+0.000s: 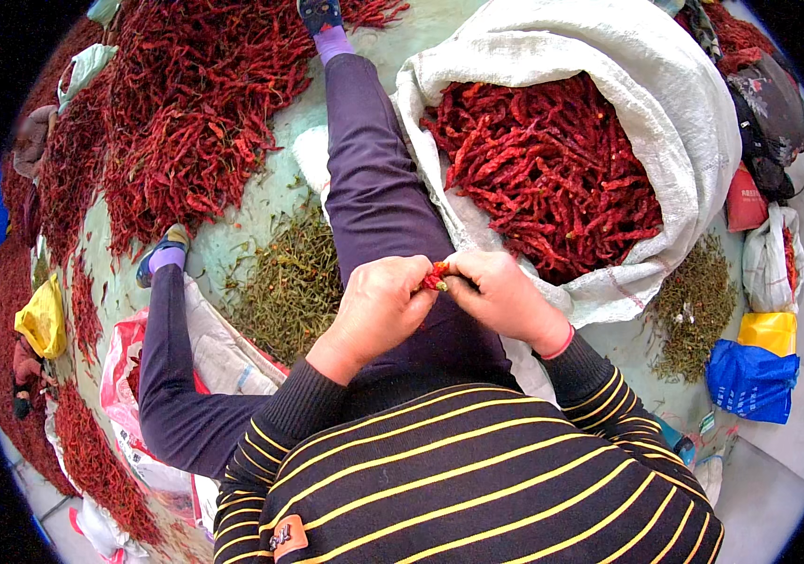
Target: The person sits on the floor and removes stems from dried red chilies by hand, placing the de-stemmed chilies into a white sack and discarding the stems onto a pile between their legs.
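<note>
My left hand (pixel 386 299) and my right hand (pixel 504 292) meet above my lap, fingers pinched on a small red chili pepper (pixel 436 271). The chili's pale green stem end points down between the fingertips, and the rest of it is mostly covered by my fingers. Just beyond my right hand stands a large white woven sack (pixel 684 134), its mouth rolled back. Dried red chilies (pixel 550 169) fill it. On the floor to the left of my thigh lies a heap of greenish-brown stems (pixel 289 282).
A big heap of red chilies (pixel 190 106) spreads across the upper left floor. A red-and-white sack (pixel 123 359) lies by my bent left leg. More stems (pixel 698 310), a blue bag (pixel 754 381) and a dark backpack (pixel 768 120) are at right. People (pixel 34 141) sit at far left.
</note>
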The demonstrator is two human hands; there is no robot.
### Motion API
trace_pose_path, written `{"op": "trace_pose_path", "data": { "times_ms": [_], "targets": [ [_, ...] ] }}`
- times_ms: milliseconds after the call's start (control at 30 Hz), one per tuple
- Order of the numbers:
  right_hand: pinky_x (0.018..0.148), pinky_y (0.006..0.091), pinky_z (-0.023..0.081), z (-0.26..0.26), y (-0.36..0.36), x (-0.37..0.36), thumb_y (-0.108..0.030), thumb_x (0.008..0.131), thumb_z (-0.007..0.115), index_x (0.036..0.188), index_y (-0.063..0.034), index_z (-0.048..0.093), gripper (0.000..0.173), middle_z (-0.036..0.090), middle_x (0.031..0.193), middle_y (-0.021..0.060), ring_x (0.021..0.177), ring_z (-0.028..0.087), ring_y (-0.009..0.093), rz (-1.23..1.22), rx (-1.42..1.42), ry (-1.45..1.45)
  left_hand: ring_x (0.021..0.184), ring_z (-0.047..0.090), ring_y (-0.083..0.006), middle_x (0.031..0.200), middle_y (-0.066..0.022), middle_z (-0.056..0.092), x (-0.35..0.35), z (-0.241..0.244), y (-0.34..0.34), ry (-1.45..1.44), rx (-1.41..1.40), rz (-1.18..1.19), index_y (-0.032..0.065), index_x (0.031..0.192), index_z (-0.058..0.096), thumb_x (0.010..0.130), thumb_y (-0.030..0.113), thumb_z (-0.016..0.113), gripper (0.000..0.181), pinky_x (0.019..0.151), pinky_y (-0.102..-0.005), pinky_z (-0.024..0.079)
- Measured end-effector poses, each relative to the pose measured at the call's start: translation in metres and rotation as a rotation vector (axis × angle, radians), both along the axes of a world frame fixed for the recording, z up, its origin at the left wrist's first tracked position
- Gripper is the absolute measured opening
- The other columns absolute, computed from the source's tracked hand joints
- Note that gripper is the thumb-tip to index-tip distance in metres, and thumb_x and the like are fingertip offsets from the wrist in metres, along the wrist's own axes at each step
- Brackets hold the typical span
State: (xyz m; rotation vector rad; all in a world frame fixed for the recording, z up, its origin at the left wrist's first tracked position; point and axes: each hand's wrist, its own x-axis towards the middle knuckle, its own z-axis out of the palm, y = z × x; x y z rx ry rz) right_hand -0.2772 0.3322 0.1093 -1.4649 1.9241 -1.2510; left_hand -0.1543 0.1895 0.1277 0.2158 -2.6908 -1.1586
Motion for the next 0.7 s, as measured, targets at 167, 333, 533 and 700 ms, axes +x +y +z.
{"op": "trace_pose_path", "data": {
  "times_ms": [167,333,533,700],
  "targets": [
    [0.059,0.0394,0.044,-0.007,-0.001,0.008,-0.01,0.084,0.055,0.083,0.0016,0.054,0.012,0.055,0.071,0.0187,0.066,0.056,0.034,-0.016,-0.021,-0.092,0.059,0.044,-0.0069,0.063,0.0009,0.046,0.006,-0.001,-0.004,-0.173,0.484,-0.003,0.002,0.077,0.053,0.083,0.009,0.062,0.013,0.052,-0.0245,0.037],
    [0.058,0.0263,0.042,-0.007,-0.001,0.011,-0.012,0.091,0.053,0.086,0.0013,0.058,0.015,0.053,0.067,0.0027,0.062,0.05,0.01,-0.034,0.075,-0.787,0.062,0.038,-0.0043,0.064,0.0018,0.044,0.008,-0.011,-0.009,-0.174,0.581,0.024,0.0012,0.076,0.053,0.084,0.009,0.061,0.013,0.052,-0.0249,0.036],
    [0.054,0.0218,0.037,-0.01,0.0,0.014,-0.012,0.092,0.052,0.083,-0.0037,0.057,0.014,0.051,0.066,-0.001,0.06,0.046,0.006,-0.069,0.062,-0.88,0.06,0.037,-0.0033,0.065,0.0076,0.046,0.004,-0.001,-0.009,-0.152,0.511,-0.023,0.0047,0.076,0.054,0.084,0.008,0.061,0.012,0.053,-0.0214,0.033],
    [0.054,0.0212,0.039,-0.021,-0.005,0.007,-0.01,0.09,0.055,0.084,-0.0057,0.057,0.008,0.056,0.068,0.0012,0.059,0.051,0.009,-0.351,-0.32,-1.379,0.057,0.044,-0.0037,0.064,0.004,0.05,0.009,-0.006,-0.018,-0.184,0.974,0.187,0.0059,0.076,0.055,0.086,0.009,0.057,0.011,0.052,-0.0208,0.035]
  ]
}}
